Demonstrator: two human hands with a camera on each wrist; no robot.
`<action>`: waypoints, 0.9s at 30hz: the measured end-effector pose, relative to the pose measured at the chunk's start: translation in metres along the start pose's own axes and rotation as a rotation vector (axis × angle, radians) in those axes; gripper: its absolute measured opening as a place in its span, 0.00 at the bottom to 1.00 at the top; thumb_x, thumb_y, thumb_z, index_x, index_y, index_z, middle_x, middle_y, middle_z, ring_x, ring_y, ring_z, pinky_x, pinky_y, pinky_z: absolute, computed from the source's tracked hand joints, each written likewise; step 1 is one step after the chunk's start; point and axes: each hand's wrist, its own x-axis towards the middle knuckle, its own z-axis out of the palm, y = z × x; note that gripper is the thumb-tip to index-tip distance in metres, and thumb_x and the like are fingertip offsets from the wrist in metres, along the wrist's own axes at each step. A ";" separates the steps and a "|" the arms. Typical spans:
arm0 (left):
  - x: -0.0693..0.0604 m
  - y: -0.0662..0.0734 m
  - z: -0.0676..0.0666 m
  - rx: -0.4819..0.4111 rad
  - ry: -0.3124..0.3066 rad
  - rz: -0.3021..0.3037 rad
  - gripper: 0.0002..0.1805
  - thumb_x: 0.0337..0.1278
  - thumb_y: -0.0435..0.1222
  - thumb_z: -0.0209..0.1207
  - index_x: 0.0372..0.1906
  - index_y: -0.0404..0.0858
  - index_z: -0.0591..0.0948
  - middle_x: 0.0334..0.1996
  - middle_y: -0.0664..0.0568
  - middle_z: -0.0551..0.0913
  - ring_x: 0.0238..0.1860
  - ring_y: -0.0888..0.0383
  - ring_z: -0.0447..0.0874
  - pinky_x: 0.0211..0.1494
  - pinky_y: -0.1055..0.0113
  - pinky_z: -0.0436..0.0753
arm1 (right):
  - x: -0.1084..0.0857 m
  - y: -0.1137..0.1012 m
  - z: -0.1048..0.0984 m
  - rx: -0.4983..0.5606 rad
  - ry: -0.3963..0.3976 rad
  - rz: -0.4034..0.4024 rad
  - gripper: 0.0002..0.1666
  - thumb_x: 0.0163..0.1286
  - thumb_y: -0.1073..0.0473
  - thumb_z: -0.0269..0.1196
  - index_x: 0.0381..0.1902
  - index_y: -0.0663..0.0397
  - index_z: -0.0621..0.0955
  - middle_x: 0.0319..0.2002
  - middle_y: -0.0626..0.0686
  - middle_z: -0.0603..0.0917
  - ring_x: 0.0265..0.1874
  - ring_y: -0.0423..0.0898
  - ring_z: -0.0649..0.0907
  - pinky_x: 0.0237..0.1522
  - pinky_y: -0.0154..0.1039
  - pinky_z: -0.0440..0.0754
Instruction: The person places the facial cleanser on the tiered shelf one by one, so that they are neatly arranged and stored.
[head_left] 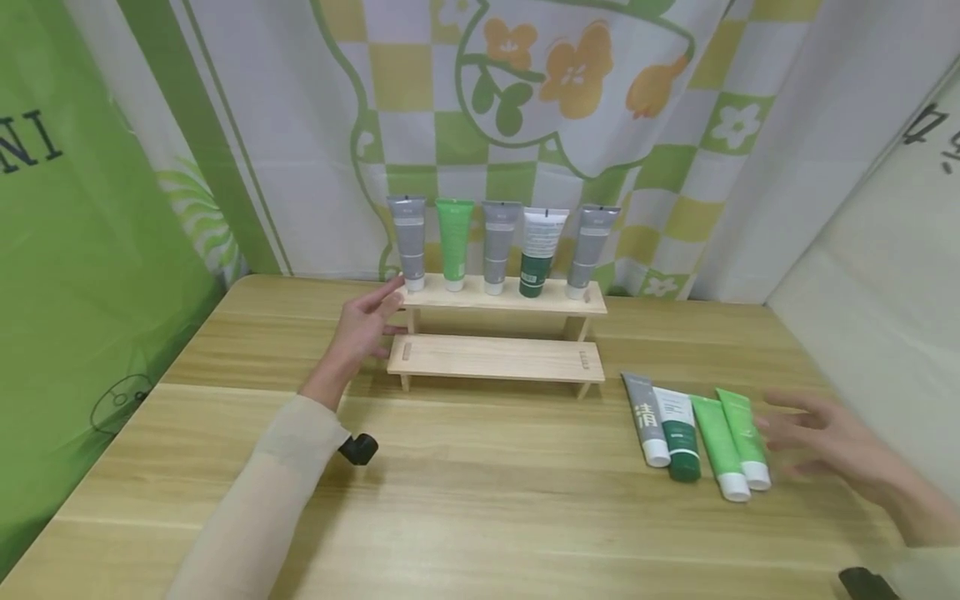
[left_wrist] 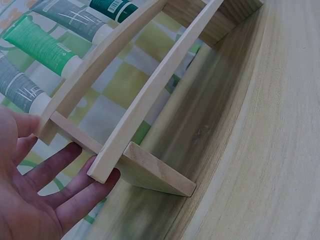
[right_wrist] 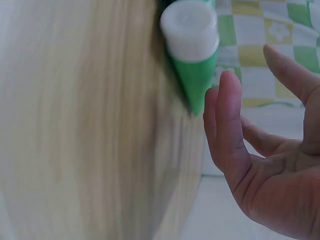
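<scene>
My left hand [head_left: 363, 321] touches the left end of a two-tier wooden stand [head_left: 495, 358]. In the left wrist view, its fairly straight fingers [left_wrist: 82, 195] rest against the boards' ends, thumb by the upper board. My right hand [head_left: 832, 437] hovers at the right, fingers spread, holding nothing. Nearest to it lies a light green squeeze tube [head_left: 744, 433] with a white cap, also blurred in the right wrist view. Left of that lie another green tube [head_left: 718, 442], a white and dark green tube [head_left: 678, 433] and a grey tube [head_left: 643, 417].
Several tubes stand cap-down on the upper tier: grey tubes [head_left: 410, 242], a green tube [head_left: 454, 242] and a white and dark green tube [head_left: 542, 250]. The wooden table [head_left: 480, 500] meets a patterned curtain [head_left: 420, 125] behind and a pale panel [head_left: 885, 275] at right.
</scene>
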 end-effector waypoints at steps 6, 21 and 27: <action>0.000 -0.001 -0.001 0.001 -0.006 0.011 0.25 0.76 0.53 0.50 0.73 0.63 0.69 0.72 0.45 0.69 0.52 0.43 0.85 0.37 0.53 0.87 | -0.002 0.012 -0.005 0.017 -0.034 0.042 0.41 0.79 0.59 0.56 0.72 0.82 0.49 0.56 0.79 0.74 0.42 0.46 0.85 0.38 0.52 0.88; 0.001 -0.001 -0.001 0.021 0.001 -0.005 0.24 0.75 0.54 0.50 0.73 0.64 0.69 0.72 0.45 0.69 0.53 0.42 0.84 0.37 0.56 0.86 | 0.002 0.000 0.006 -0.038 -0.043 0.140 0.46 0.75 0.57 0.62 0.70 0.84 0.51 0.53 0.76 0.76 0.41 0.48 0.86 0.40 0.46 0.88; 0.000 -0.001 0.000 0.024 0.003 0.003 0.25 0.75 0.54 0.50 0.73 0.64 0.69 0.72 0.45 0.69 0.53 0.42 0.84 0.35 0.58 0.85 | 0.004 -0.004 0.011 -0.060 -0.049 0.137 0.46 0.74 0.57 0.63 0.70 0.85 0.52 0.52 0.76 0.76 0.40 0.46 0.85 0.40 0.45 0.88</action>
